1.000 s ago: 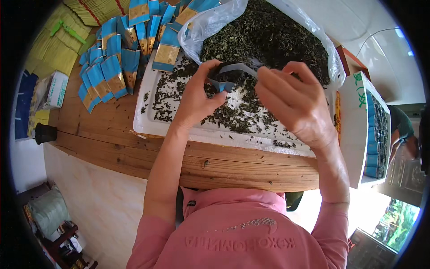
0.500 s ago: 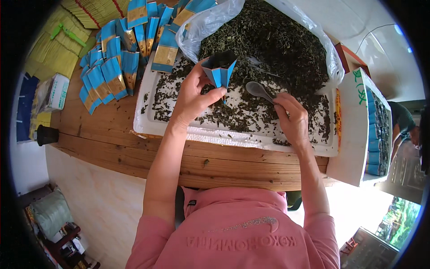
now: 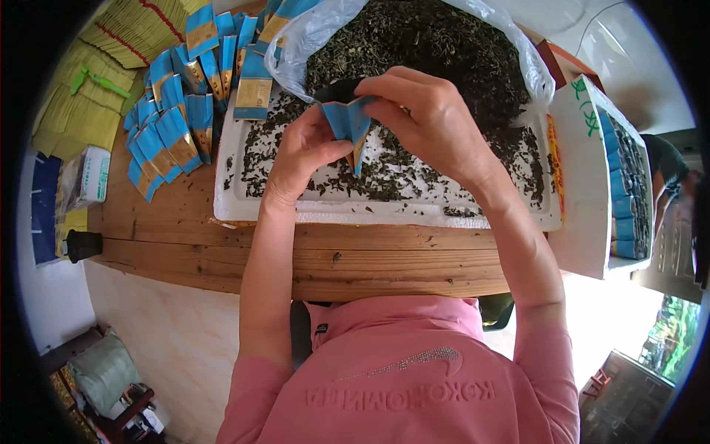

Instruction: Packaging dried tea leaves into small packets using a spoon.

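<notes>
Over the white foam tray (image 3: pixel 310 216), my left hand (image 3: pixel 299 152) is closed round a small blue paper packet (image 3: pixel 345 118) whose mouth is spread wide. The mouth faces away, and its inside looks dark. My right hand (image 3: pixel 425 115) reaches in from the right, with thumb and fingers pinching the packet's upper right edge. The spoon is out of sight; my right hand may hide it. Dark dried tea leaves (image 3: pixel 421 44) are heaped in a clear plastic bag (image 3: pixel 296 50) lying open on the tray. More leaves are scattered thinly across the tray floor.
Many blue-and-gold packets (image 3: pixel 174 133) lie piled at the left. Yellow-green bundles (image 3: pixel 81 126) are stacked behind them. A small black cup (image 3: pixel 83 246) stands at the wooden table's (image 3: pixel 222 259) left edge. At the right, a white box (image 3: pixel 580 170) holds upright blue packets; another person is beyond it.
My right hand has left its place over the tray, where it held a grey spoon, and moved up and left to the packet's rim. The spoon no longer shows.
</notes>
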The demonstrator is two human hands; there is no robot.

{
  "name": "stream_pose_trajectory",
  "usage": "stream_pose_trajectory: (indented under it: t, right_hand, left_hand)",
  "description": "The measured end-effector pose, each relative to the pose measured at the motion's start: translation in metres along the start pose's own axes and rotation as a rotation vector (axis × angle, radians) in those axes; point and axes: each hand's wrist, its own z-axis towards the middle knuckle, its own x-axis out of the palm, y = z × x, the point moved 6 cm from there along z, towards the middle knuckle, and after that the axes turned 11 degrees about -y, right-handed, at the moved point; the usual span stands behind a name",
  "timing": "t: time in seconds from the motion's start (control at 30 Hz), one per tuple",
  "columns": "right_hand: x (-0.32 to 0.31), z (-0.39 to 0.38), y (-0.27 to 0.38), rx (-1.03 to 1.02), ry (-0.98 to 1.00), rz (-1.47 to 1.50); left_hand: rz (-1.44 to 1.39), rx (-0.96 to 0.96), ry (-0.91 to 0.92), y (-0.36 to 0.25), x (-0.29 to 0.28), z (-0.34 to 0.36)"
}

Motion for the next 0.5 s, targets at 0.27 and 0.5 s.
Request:
stream_pose_trajectory:
  t: [0.27, 0.5]
  right_hand:
    - [-0.026, -0.004, -0.011, 0.192, 0.006, 0.075]
    - [-0.138, -0.015, -0.017, 0.373, -0.201, -0.117]
  left_hand:
    - [-0.037, 0.09, 0.043, -0.003, 0.007, 0.002]
    - [0.086, 0.139, 0.066, -0.004, 0.013, 0.003]
